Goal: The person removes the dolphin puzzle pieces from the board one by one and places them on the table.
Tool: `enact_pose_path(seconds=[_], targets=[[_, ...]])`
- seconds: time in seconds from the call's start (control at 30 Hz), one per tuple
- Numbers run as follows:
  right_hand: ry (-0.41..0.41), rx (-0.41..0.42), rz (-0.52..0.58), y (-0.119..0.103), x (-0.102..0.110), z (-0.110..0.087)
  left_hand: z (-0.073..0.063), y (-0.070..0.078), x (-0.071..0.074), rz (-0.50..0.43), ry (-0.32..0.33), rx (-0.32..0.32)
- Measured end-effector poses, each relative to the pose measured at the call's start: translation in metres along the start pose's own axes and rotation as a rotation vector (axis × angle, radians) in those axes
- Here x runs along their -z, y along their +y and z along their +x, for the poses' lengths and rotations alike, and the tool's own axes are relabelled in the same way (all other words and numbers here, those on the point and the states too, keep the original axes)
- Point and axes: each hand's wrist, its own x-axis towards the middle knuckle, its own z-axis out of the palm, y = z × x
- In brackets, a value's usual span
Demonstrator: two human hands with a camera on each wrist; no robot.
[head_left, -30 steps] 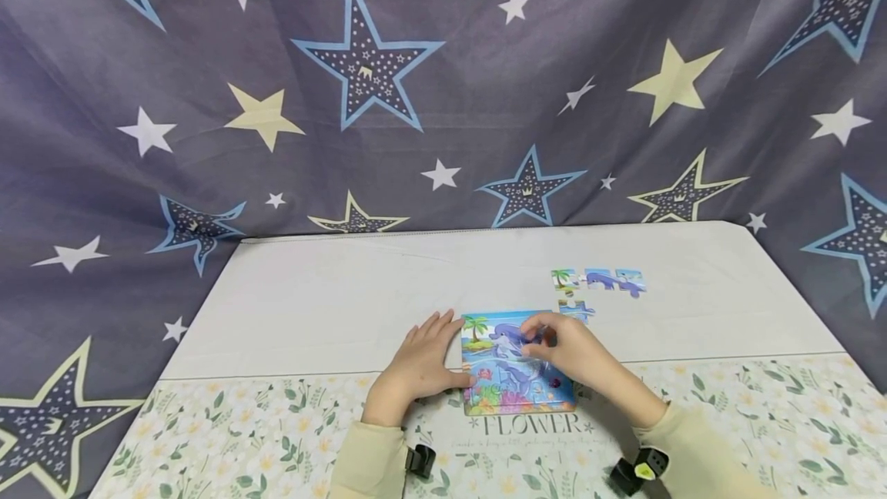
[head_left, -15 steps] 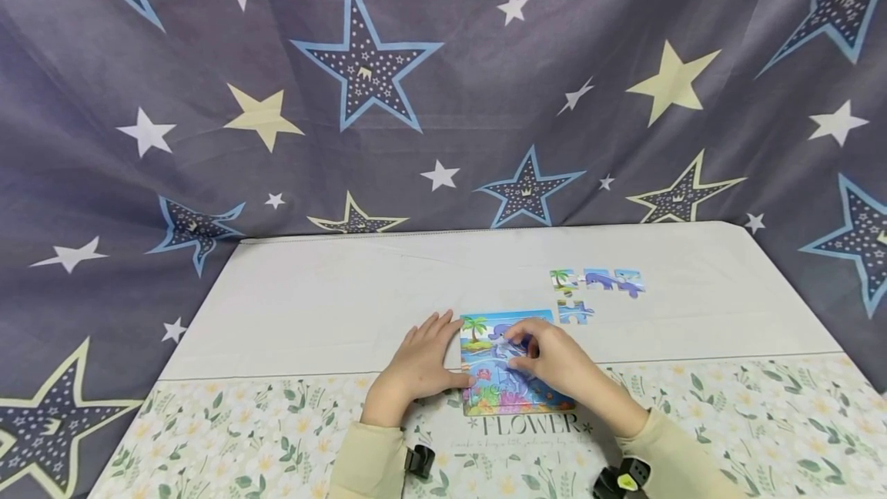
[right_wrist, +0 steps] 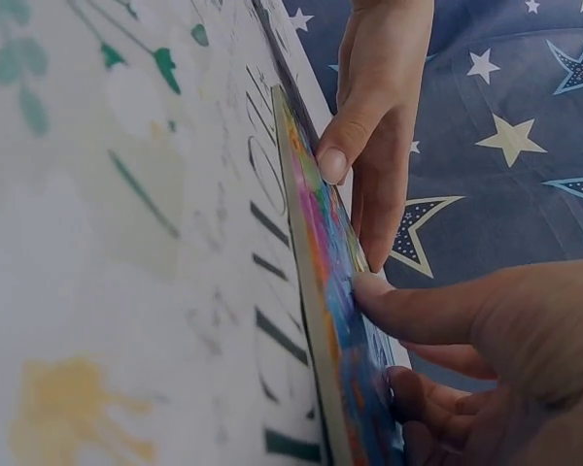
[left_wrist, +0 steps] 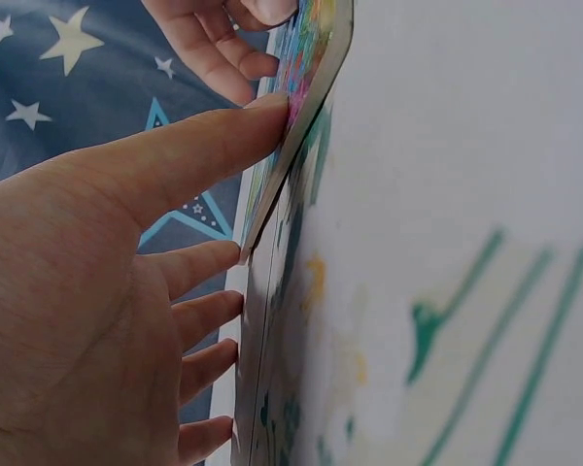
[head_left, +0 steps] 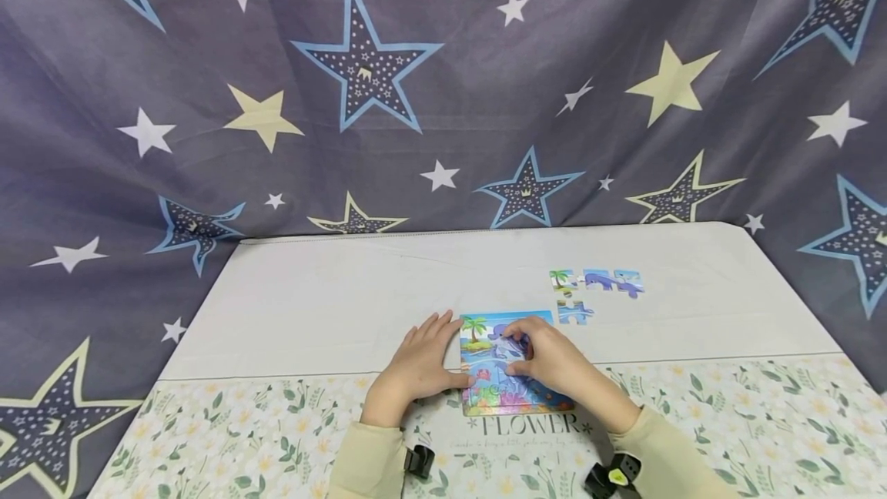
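A dolphin jigsaw puzzle board [head_left: 485, 399] lies in front of the person, with a palm tree, sea and coral in its picture. At its left edge rests the left hand [head_left: 423, 364], fingers spread on the cloth and thumb on the rim; the left wrist view shows that thumb [left_wrist: 238, 136] pressing the board's edge. The right hand [head_left: 554, 356] is over the board's middle, thumb and forefinger bent and pinching at a puzzle piece, mostly hidden under them. In the right wrist view the right thumb [right_wrist: 418, 306] touches the blue surface.
Several loose puzzle pieces [head_left: 599, 280] lie beyond the board to the right, one [head_left: 574, 313] close to its upper right corner. A floral cloth [head_left: 277, 430] covers the table's near part. Behind the table hangs a star-patterned curtain [head_left: 430, 145].
The right hand has moved left across the board and lowered onto its middle, thumb and forefinger over the dolphin picture. The left hand and the loose pieces have stayed put.
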Motion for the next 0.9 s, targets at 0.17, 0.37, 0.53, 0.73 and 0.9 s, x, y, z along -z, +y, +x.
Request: enact_pose_path(seconds=[0.17,0.37,0.53,0.73,0.9], targets=[[-0.016,-0.009,-0.043,-0.0008,-0.0004,0.0028,0.0005,0.0,-0.0007,0.003,0.002,0.001],[-0.034,-0.02,-0.051,-0.0006,-0.0012,0.0049,0.0008,-0.0014,-0.0021,0.005,0.004,0.004],[-0.034,-0.029,-0.031,0.0007,-0.0023,0.0041,0.0007,-0.0021,-0.0026,-0.003,-0.001,0.003],[-0.03,-0.013,-0.016,0.0023,-0.0007,0.0033,0.001,-0.0022,-0.0032,-0.001,-0.002,0.004],[-0.036,0.014,-0.003,0.0036,0.0021,0.0037,0.0008,-0.0016,-0.0019,-0.001,0.003,0.002]])
